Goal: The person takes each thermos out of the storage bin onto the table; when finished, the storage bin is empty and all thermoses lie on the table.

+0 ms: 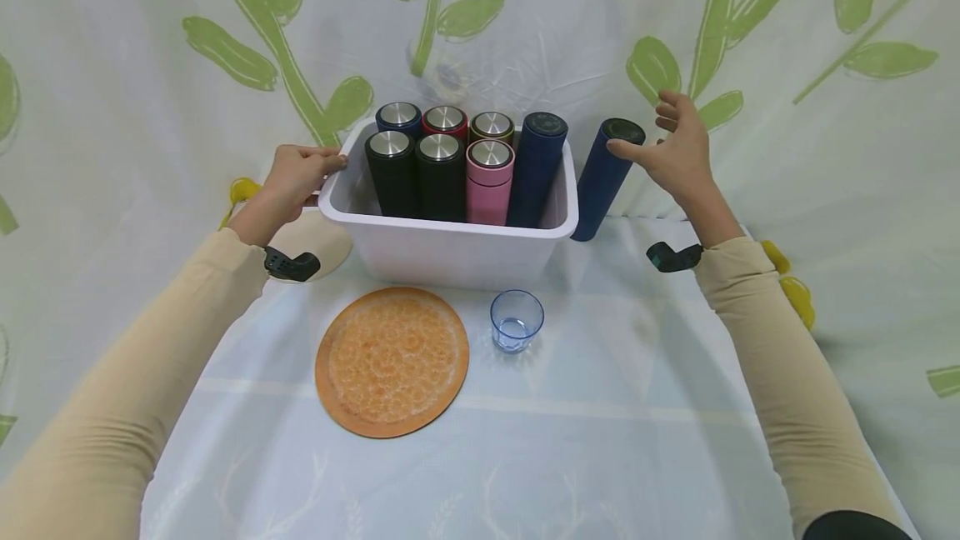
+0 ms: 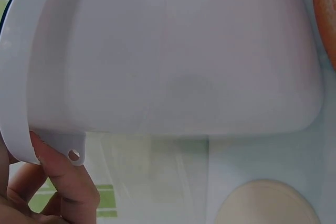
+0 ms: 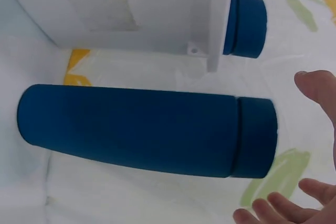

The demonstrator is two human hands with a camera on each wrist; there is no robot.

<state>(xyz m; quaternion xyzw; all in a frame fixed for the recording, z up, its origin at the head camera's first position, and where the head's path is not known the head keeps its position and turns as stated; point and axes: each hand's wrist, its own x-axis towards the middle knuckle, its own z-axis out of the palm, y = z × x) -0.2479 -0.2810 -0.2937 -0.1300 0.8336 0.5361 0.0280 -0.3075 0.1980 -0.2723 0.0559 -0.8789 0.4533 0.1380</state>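
My left hand point(image 1: 294, 182) pinches the rim of a white plastic tub point(image 1: 450, 261) at its left end, thumb and fingers on the lip in the left wrist view. Inside the tub stand several thermos bottles: black ones point(image 1: 441, 182), a pink one point(image 1: 490, 186), a blue one point(image 1: 537, 165) and others with steel-topped lids behind. Outside the tub's right end, another blue thermos point(image 1: 600, 182) stands on the table. Beside its lid is my right hand point(image 1: 678, 148), fingers spread and thumb apart; the right wrist view shows a gap between hand and thermos.
In front of the tub lie a round orange-brown mat point(image 1: 392, 362) and a clear bluish glass point(image 1: 516, 322). A round beige disc point(image 1: 318, 244) lies by the tub's left end. A white curtain with green leaves point(image 1: 555, 7) hangs close behind.
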